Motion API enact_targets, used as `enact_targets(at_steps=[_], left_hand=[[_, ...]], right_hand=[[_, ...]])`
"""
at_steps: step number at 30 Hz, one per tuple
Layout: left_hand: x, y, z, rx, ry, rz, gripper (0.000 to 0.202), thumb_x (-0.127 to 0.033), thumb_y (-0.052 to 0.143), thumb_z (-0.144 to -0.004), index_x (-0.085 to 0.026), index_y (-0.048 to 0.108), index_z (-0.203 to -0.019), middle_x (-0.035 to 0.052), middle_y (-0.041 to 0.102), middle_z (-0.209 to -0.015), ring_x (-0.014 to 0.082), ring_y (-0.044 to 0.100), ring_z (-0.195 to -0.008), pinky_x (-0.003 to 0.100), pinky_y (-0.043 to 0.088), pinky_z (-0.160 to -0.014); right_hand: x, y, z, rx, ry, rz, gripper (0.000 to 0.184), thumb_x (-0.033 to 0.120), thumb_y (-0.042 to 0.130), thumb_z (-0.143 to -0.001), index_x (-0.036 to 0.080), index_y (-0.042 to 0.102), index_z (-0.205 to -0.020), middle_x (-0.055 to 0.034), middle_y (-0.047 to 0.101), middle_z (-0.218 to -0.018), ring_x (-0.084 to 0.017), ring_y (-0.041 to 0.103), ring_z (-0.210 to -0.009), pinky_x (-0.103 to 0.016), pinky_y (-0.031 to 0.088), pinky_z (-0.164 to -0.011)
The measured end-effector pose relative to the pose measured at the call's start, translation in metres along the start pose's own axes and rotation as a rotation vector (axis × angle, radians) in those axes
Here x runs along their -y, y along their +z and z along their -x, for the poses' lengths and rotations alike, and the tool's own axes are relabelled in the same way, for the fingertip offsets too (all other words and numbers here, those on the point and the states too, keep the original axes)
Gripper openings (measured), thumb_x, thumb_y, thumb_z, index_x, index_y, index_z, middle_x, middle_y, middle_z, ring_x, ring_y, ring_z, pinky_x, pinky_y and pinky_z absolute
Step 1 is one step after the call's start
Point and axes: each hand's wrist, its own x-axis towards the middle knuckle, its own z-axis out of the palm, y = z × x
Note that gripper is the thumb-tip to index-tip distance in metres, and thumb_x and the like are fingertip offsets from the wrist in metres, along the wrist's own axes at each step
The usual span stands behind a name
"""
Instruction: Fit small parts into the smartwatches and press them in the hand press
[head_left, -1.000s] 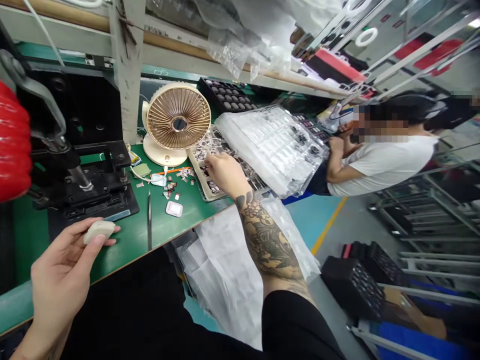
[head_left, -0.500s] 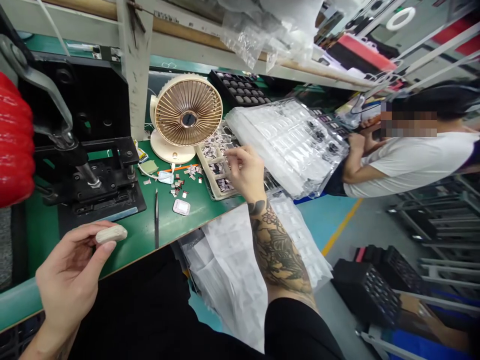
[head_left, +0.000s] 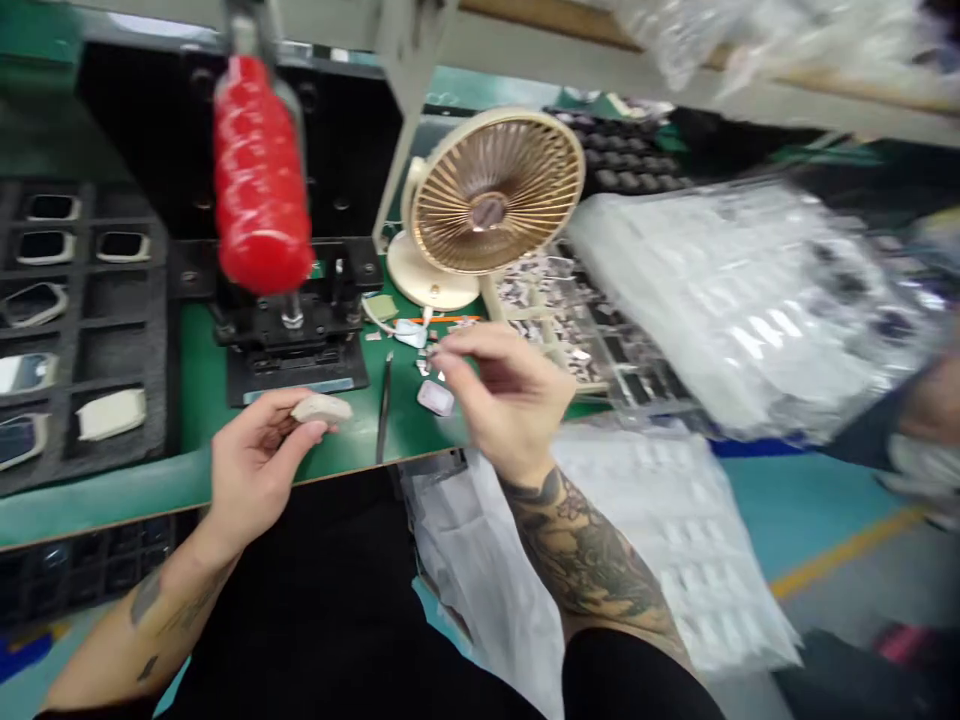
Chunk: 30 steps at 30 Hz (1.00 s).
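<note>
My left hand (head_left: 259,460) grips a pale cream watch case (head_left: 322,408) edge-on between thumb and fingers, above the front edge of the green bench. My right hand (head_left: 510,400) is in a pinch over the bench; a small dark bit shows at its fingertips, too blurred to name. Under and beside those fingertips lie small loose parts (head_left: 424,366) and a pale rounded plate (head_left: 436,398). Black tweezers (head_left: 385,410) rest on the bench between my hands. Behind my right hand is a cream divided tray (head_left: 592,388) of small parts, partly covered by the hand.
A press with a red handle (head_left: 262,180) stands behind my left hand. On the left, a black tray (head_left: 124,340) holds several watch cases. A cream fan (head_left: 495,200) stands at the back. Clear plastic trays (head_left: 720,290) stack at right; plastic sheets (head_left: 675,540) hang below the bench edge.
The view has swung left, bringing the black tray into sight. My right hand has come away from the divided tray toward my left hand. The left still grips the watch case.
</note>
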Motion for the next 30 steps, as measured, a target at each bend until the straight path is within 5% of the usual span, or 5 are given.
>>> enact_targets(at_steps=[3, 7, 14, 20, 30], left_hand=[[-0.001, 0.000, -0.004, -0.003, 0.029, 0.043, 0.018, -0.023, 0.092, -0.099, -0.020, 0.086, -0.116, 0.0065, 0.091, -0.103, 0.0194, 0.089, -0.087, 0.023, 0.072, -0.080], [-0.002, 0.001, -0.005, -0.030, 0.043, 0.122, 0.018, -0.021, 0.092, -0.099, -0.020, 0.084, -0.115, 0.0048, 0.091, -0.101, 0.0184, 0.089, -0.084, 0.022, 0.071, -0.077], [-0.003, 0.001, -0.007, -0.044, 0.023, 0.208, 0.019, -0.019, 0.093, -0.097, -0.019, 0.083, -0.112, 0.0041, 0.091, -0.100, 0.0158, 0.087, -0.081, 0.021, 0.070, -0.076], [-0.003, -0.001, -0.006, -0.038, -0.036, 0.199, 0.025, -0.036, 0.091, -0.101, -0.018, 0.079, -0.115, 0.0070, 0.090, -0.098, 0.0180, 0.082, -0.072, 0.029, 0.070, -0.071], [0.000, -0.006, -0.007, -0.070, -0.031, 0.175, 0.030, -0.043, 0.092, -0.100, -0.019, 0.079, -0.111, 0.0046, 0.085, -0.091, 0.0186, 0.081, -0.072, 0.029, 0.069, -0.071]], right_hand=[[0.021, 0.050, 0.011, 0.195, -0.031, -0.196, 0.023, 0.008, 0.085, -0.098, 0.028, 0.087, -0.110, -0.0016, 0.085, -0.103, -0.018, 0.081, -0.097, -0.037, 0.067, -0.090], [0.020, 0.080, 0.018, 0.243, 0.032, -0.356, 0.024, 0.008, 0.086, -0.098, 0.027, 0.087, -0.112, -0.0032, 0.085, -0.103, -0.021, 0.081, -0.101, -0.041, 0.068, -0.092], [0.018, 0.087, 0.025, 0.187, 0.048, -0.336, 0.024, 0.010, 0.084, -0.099, 0.030, 0.085, -0.112, -0.0032, 0.082, -0.105, -0.022, 0.079, -0.103, -0.044, 0.068, -0.095], [0.017, 0.086, 0.029, 0.245, -0.064, -0.159, 0.042, 0.017, 0.089, -0.095, 0.035, 0.082, -0.132, -0.0063, 0.082, -0.120, -0.027, 0.080, -0.111, -0.048, 0.072, -0.094], [0.024, 0.086, 0.030, 0.299, -0.203, -0.001, 0.033, 0.016, 0.081, -0.100, 0.032, 0.079, -0.129, -0.0075, 0.080, -0.117, -0.026, 0.080, -0.105, -0.044, 0.073, -0.086]])
